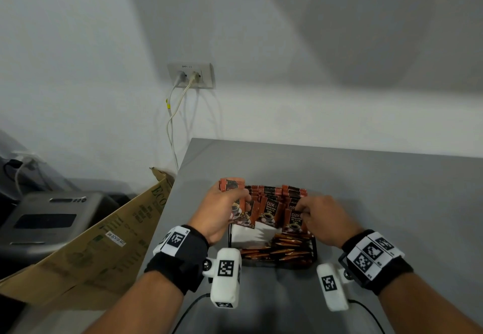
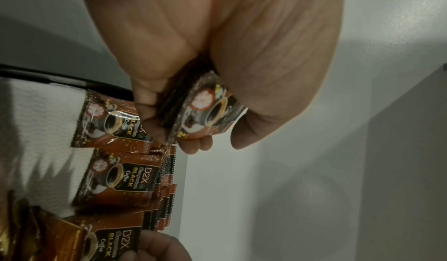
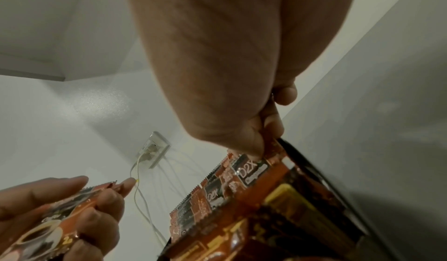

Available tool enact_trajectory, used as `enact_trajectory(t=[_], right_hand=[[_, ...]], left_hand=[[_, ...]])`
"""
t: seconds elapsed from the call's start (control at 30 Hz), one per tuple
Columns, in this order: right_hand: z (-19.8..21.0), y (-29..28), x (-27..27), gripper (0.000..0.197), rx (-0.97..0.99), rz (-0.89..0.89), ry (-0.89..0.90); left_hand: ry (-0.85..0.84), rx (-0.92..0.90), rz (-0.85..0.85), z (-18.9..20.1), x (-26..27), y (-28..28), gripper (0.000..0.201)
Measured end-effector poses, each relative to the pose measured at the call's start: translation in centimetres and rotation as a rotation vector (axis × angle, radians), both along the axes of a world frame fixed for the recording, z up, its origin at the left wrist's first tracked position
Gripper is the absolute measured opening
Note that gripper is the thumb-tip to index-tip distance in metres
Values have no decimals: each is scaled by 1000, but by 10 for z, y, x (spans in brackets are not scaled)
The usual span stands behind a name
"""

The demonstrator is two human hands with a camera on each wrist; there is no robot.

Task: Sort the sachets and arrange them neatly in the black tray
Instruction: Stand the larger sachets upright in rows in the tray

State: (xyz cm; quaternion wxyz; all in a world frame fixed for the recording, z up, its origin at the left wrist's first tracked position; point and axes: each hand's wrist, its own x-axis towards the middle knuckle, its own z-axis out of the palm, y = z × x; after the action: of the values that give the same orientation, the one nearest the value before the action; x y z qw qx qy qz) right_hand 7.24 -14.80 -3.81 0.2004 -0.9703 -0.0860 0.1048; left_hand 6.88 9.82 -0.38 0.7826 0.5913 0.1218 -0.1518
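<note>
A black tray (image 1: pixel 315 251) sits on the grey table (image 1: pixel 392 190). Rows of brown D2X coffee sachets (image 1: pixel 271 211) stand upright in its far part. White packets (image 1: pixel 248 234) and thin brown stick sachets (image 1: pixel 285 248) lie in its near part. My left hand (image 1: pixel 222 211) grips a stack of brown sachets (image 2: pixel 208 110) at the tray's left side, above the left row. My right hand (image 1: pixel 318 213) pinches the top edge of a sachet (image 3: pixel 273 152) in the right row. In the left wrist view the rows of sachets (image 2: pixel 125 177) lean on the white packets (image 2: pixel 41 131).
The table's left edge (image 1: pixel 180 184) runs close beside the tray. Past that edge are a cardboard box (image 1: pixel 104 237) and a grey appliance (image 1: pixel 52 218). A wall outlet (image 1: pixel 190 75) with white cables hangs behind. The wall stands just beyond the table's far edge.
</note>
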Motion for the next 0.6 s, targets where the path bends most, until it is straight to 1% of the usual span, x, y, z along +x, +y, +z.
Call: enact_trajectory(t=[0.17, 0.23, 0.37, 0.47, 0.53, 0.6], right_hand=[[-3, -1, 1, 21, 17, 1, -46], [-7, -2, 0, 19, 21, 2, -87], [-14, -3, -1, 17, -6, -5, -182], [-14, -2, -1, 17, -12, -1, -236], [-8, 0, -1, 16, 35, -32, -263], [8, 4, 0, 17, 196, -89, -263]], left_hand=[[-6, -6, -25, -3, -1, -2, 24], [0, -36, -34, -2, -2, -3, 23], [32, -81, -63, -3, -1, -1, 39], [2, -35, -79, -4, -1, -2, 42], [-42, 21, -91, -5, 0, -4, 39], [-65, 66, -84, -6, 1, -8, 42]])
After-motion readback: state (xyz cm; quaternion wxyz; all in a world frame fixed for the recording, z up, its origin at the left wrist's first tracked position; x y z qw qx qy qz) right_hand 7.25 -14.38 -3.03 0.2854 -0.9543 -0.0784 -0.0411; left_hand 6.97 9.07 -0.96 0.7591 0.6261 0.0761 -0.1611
